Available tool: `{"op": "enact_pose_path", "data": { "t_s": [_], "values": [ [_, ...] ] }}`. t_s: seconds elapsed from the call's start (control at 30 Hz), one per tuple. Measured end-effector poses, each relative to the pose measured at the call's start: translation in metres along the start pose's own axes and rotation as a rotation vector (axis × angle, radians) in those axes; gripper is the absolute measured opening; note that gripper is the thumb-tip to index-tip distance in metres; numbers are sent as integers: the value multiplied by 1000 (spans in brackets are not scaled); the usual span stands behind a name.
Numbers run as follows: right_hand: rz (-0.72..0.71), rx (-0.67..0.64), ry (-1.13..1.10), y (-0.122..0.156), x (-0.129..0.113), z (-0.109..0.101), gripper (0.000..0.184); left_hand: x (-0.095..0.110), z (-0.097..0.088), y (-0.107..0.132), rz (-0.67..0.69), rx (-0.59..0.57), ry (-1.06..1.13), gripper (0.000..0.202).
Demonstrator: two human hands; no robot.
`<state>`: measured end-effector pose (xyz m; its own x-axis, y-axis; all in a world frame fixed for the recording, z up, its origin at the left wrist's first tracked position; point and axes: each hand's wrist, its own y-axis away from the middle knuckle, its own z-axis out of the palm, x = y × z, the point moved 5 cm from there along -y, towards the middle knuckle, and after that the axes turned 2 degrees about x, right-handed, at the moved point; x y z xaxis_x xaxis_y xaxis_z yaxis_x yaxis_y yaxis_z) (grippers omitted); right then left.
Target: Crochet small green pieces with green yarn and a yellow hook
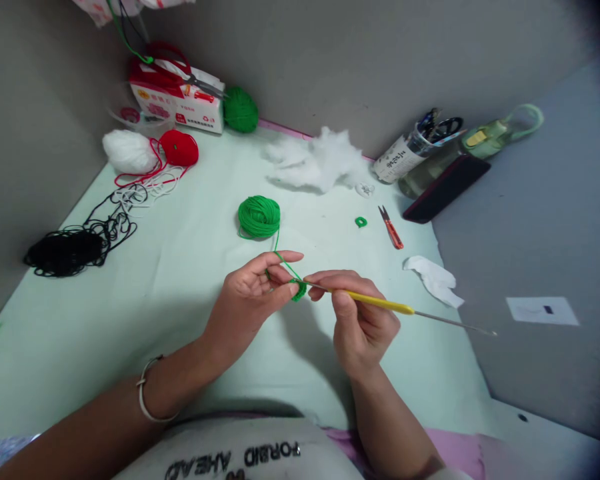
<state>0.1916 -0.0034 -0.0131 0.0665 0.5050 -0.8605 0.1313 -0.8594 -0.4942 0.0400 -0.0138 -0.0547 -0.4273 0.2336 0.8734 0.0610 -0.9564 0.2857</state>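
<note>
My left hand (253,293) pinches a small piece of green crochet (299,291) between thumb and fingers. A green strand runs over its raised index finger back to a ball of green yarn (259,217) on the table. In my right hand (363,313) is a crochet hook (380,302) with a yellow handle, held like a pen. Its near tip meets the green piece, and the other metal end points out to the right. Exactly how the loop sits on the tip is too small to tell.
White stuffing (320,160) lies at the back. To the right are a small green ring (361,221), orange thread snips (391,228), crumpled tissue (435,280), a dark phone (447,189) and a pen cup (397,159). Black yarn (65,252), white yarn (129,151) and red yarn (179,148) lie left.
</note>
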Motion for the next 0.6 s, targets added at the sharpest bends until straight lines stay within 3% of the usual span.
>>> {"op": "enact_pose_path", "data": {
  "t_s": [0.13, 0.27, 0.37, 0.5, 0.6],
  "values": [
    [20, 26, -29, -1, 2, 0, 21, -2, 1, 1, 9, -33, 23, 31],
    [45, 45, -18, -2, 4, 0, 20, -6, 7, 1, -71, -109, 142, 44],
    [-73, -25, 177, 3, 0, 2, 24, -8, 10, 2, -129, -129, 214, 53],
    [-286, -115, 539, 13, -5, 7, 46, -11, 13, 5, -216, -151, 333, 63],
    [-273, -116, 443, 10, -5, 6, 44, -14, 15, 5, -271, -185, 373, 64]
  ]
}}
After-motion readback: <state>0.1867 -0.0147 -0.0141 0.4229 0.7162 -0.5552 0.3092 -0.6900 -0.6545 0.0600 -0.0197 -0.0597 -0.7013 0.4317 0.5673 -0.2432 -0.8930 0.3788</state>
